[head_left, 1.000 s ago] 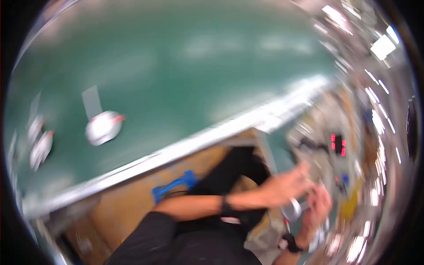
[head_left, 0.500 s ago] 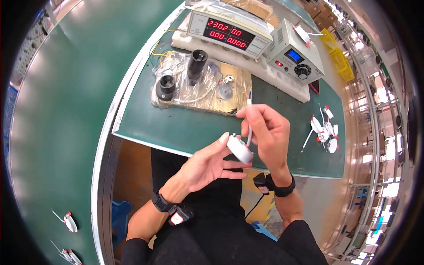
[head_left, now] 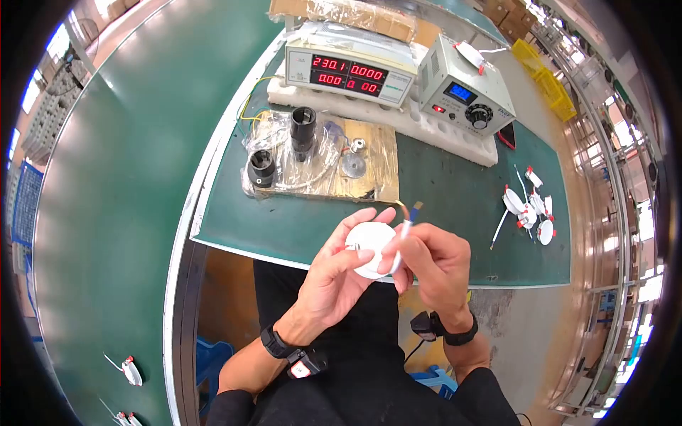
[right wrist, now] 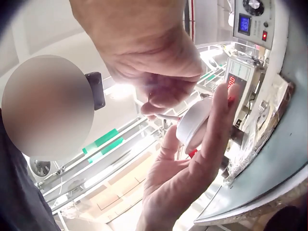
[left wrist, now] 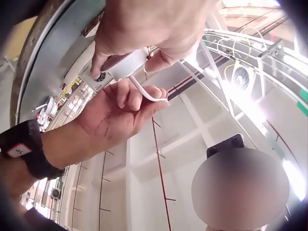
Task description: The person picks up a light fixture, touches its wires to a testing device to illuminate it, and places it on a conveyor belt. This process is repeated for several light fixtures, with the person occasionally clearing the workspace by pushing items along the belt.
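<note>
A: White disc (head_left: 369,250) cupped in your left hand (head_left: 330,277), fingers curled round its rim, up over the near bench (head_left: 455,192) edge.
B: And your right hand (head_left: 437,263)?
A: Pinching the lead (head_left: 405,231), thumb against fingertips, bare ends pointing up. I'd say you hold it that way to keep those ends free and in sight, with the sockets (head_left: 303,128) just ahead.
B: Meter (head_left: 348,71) lit, red digits.

Black wrist straps on both arms. Left strap (head_left: 273,341) carried a black module (head_left: 307,363) with a red-white label. Right strap (head_left: 460,332) had its own module (head_left: 420,325) plus a black cable (head_left: 406,351). Black sleeves (head_left: 234,401) ended near the elbows. Dark trousers (head_left: 355,319).
</note>
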A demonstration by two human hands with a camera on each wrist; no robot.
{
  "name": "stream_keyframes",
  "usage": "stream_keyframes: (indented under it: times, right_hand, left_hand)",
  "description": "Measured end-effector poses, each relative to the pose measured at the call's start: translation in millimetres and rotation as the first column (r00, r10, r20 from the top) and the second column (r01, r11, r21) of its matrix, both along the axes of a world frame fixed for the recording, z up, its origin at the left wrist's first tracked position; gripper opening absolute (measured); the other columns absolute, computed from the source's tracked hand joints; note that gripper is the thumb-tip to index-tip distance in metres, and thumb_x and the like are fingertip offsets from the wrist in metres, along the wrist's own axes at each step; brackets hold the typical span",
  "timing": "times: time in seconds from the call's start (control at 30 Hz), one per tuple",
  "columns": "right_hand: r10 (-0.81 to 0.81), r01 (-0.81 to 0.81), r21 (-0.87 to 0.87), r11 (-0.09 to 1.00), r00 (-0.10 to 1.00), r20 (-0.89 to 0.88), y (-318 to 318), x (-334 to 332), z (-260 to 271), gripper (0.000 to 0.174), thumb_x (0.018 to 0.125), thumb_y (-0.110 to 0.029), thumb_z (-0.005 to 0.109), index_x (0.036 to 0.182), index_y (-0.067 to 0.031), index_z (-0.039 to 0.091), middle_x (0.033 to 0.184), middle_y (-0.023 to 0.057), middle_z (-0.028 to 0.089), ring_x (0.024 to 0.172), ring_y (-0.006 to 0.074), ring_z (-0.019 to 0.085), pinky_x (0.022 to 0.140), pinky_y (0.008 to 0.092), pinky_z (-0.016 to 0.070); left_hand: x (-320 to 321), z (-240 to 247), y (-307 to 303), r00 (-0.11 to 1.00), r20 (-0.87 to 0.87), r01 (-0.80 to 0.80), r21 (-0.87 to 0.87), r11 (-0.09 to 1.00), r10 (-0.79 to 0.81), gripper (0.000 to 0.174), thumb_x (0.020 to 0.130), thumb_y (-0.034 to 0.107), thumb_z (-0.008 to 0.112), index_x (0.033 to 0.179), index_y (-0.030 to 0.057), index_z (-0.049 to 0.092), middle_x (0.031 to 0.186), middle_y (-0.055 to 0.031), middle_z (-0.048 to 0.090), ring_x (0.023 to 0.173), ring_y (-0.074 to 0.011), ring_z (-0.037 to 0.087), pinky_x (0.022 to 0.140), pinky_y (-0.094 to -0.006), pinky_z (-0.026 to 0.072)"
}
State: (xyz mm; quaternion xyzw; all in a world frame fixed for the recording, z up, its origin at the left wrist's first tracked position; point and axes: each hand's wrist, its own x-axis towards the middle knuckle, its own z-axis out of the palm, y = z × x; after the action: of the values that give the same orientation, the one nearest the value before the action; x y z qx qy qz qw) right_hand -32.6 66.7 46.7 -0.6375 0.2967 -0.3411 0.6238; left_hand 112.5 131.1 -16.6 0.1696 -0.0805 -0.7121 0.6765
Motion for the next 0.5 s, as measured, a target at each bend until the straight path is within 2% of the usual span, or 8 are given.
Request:
stream_keyframes:
  times: [0.07, 0.17, 0.23, 0.3, 0.33, 0.37, 0.4, 0.5]
  right_hand:
    - [-0.023, 0.025, -0.03, 0.999, 0.998, 0.065, 7, -9, 0, 0.021, 0.101, -0.007, 0.056, 0.092, 0.0064, 0.07, 0.081, 0.012, 0.072, 0.066, 0.0153, 0.066, 0.056, 0.0251, 0.0499]
    - [0.142, -0.126, -0.248, 0.96, 0.989, 0.047, 9, -20, 6, 0.007, 0.095, -0.002, 0.066, 0.1, 0.0024, 0.07, 0.09, 0.0081, 0.073, 0.075, 0.0132, 0.067, 0.068, 0.0266, 0.0537]
    - [0.213, -0.209, -0.415, 0.886, 0.976, -0.036, 4, -18, 11, 0.011, 0.091, -0.001, 0.071, 0.102, 0.0006, 0.069, 0.091, 0.0086, 0.072, 0.078, 0.0141, 0.067, 0.071, 0.0272, 0.0531]
    - [0.198, -0.257, -0.436, 0.862, 0.964, -0.177, 4, -19, 21, 0.012, 0.091, -0.001, 0.071, 0.103, -0.0001, 0.069, 0.089, 0.008, 0.071, 0.077, 0.0125, 0.066, 0.069, 0.0265, 0.0522]
    - [0.108, -0.171, -0.348, 0.922, 0.975, -0.193, 4, -19, 20, 0.013, 0.092, -0.004, 0.072, 0.103, 0.0009, 0.067, 0.084, 0.0051, 0.069, 0.072, 0.0091, 0.064, 0.065, 0.0247, 0.05]
    - [0.035, -0.036, -0.03, 0.999, 0.998, -0.05, 6, -13, 14, 0.014, 0.094, -0.009, 0.072, 0.101, 0.0012, 0.066, 0.08, 0.0017, 0.067, 0.065, 0.004, 0.059, 0.058, 0.0213, 0.0467]
    - [-0.031, 0.032, 0.015, 0.999, 0.998, -0.061, 1, -11, 15, 0.015, 0.095, -0.012, 0.073, 0.1, 0.0008, 0.066, 0.078, 0.0004, 0.066, 0.063, 0.0024, 0.057, 0.056, 0.0198, 0.0449]
    - [-0.152, 0.154, 0.045, 0.987, 0.987, -0.056, -7, -7, 6, 0.018, 0.094, -0.015, 0.076, 0.097, -0.0004, 0.066, 0.075, -0.0021, 0.065, 0.058, -0.0011, 0.053, 0.05, 0.0168, 0.041]
  left_hand:
    - [-1, 12, 2, 1.0, -0.024, -0.013, -0.027, 1.0, 0.012, 0.066, 0.089, 0.006, 0.064, 0.149, 0.0058, 0.039, 0.158, -0.0214, 0.036, 0.139, -0.0339, 0.047, 0.103, -0.048, 0.0517]
    - [2, 12, 3, 0.997, -0.021, 0.08, -0.053, 0.995, -0.081, 0.064, 0.094, 0.007, 0.062, 0.152, 0.0049, 0.035, 0.156, -0.0237, 0.038, 0.137, -0.0347, 0.05, 0.103, -0.0444, 0.0541]
    - [4, 9, 0, 0.981, 0.043, 0.187, 0.016, 0.982, -0.188, 0.06, 0.097, 0.01, 0.062, 0.15, 0.0036, 0.036, 0.154, -0.0254, 0.04, 0.133, -0.0338, 0.054, 0.101, -0.0432, 0.0555]
    - [1, 3, -5, 0.94, 0.231, 0.259, -0.004, 0.966, -0.251, 0.055, 0.105, 0.029, 0.054, 0.149, 0.0018, 0.037, 0.139, -0.0213, 0.055, 0.117, -0.0288, 0.065, 0.089, -0.0399, 0.0608]
    - [5, -6, -8, 0.916, 0.241, 0.334, -0.016, 0.942, -0.321, 0.054, 0.106, 0.032, 0.053, 0.149, 0.0027, 0.037, 0.134, -0.0181, 0.058, 0.114, -0.0258, 0.065, 0.086, -0.0382, 0.0613]
    - [4, -12, -9, 0.887, 0.25, 0.408, -0.027, 0.913, -0.389, 0.054, 0.107, 0.036, 0.051, 0.149, 0.0036, 0.037, 0.13, -0.0148, 0.061, 0.112, -0.0228, 0.066, 0.083, -0.0365, 0.0619]
    - [-3, -5, -6, 0.885, 0.313, 0.354, 0.025, 0.935, -0.344, 0.063, 0.107, 0.047, 0.046, 0.153, 0.0042, 0.033, 0.12, -0.011, 0.063, 0.101, -0.021, 0.068, 0.072, -0.0323, 0.0624]
    - [-17, -8, 5, 0.818, 0.512, 0.304, 0.004, 0.953, -0.263, 0.07, 0.105, 0.045, 0.054, 0.156, 0.0057, 0.028, 0.119, -0.011, 0.064, 0.102, -0.0208, 0.068, 0.074, -0.0331, 0.0617]
